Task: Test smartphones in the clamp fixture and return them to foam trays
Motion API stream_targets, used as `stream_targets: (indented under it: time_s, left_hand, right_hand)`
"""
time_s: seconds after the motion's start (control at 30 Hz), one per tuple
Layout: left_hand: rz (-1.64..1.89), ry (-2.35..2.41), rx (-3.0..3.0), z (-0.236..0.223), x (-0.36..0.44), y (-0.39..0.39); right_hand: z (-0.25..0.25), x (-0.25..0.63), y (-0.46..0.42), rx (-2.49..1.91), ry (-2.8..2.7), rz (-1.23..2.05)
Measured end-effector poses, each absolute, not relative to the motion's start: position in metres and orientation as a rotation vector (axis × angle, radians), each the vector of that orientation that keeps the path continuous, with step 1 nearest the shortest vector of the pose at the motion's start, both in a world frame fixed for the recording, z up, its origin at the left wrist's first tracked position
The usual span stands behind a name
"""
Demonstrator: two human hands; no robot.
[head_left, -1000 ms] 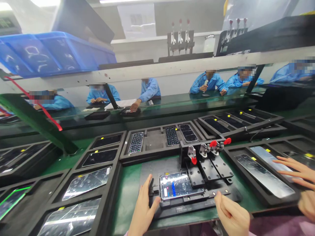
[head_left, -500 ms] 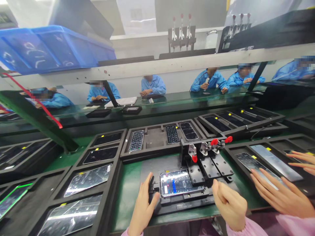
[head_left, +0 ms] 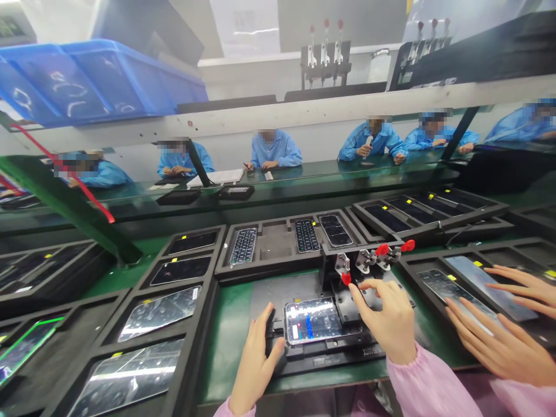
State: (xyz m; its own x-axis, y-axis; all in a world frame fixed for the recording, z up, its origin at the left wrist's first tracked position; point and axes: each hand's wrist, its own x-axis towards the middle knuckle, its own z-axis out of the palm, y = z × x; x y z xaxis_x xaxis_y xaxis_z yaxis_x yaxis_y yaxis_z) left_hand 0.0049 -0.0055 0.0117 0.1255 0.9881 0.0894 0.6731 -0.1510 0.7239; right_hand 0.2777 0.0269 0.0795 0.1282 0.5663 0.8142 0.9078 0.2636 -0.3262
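Observation:
A phone (head_left: 313, 320) with a lit screen lies in a black fixture (head_left: 325, 359) on the green bench. My left hand (head_left: 255, 366) rests against the fixture's left end, fingers stretched out and thumb by the phone's left edge. My right hand (head_left: 383, 317) reaches over the fixture's pressure plates, loosely curled and holding nothing. Its forefinger points at the red tip of the leftmost toggle clamp (head_left: 344, 271). Two more red-handled clamps (head_left: 393, 250) stand to the right.
Another person's two open hands (head_left: 499, 339) hover over a phone tray (head_left: 460, 289) at the right. Black trays of phones (head_left: 160, 313) lie at the left, a keypad tray (head_left: 278, 243) behind the fixture. Workers in blue sit across the conveyor (head_left: 304, 185). Blue bins (head_left: 95, 81) sit overhead.
My right hand has risen from the fixture's front right corner to the toggle clamps. The other person's hands have moved in over the right tray. My left hand stays put.

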Motion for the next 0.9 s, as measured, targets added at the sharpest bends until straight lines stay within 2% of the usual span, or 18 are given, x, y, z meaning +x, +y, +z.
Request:
stream_targets:
  time_s: [0.27,0.9]
  left_hand:
    - [0.756,1.594,1.965,0.009,0.004,-0.006]
    - [0.65,1.575,2.119,0.011,0.004,-0.006]
  right_hand:
    - [0.075,0.273,0.038,-1.559,-1.541,-0.479]
    - [0.076,0.27,0.044,-1.563,-1.594,-0.552]
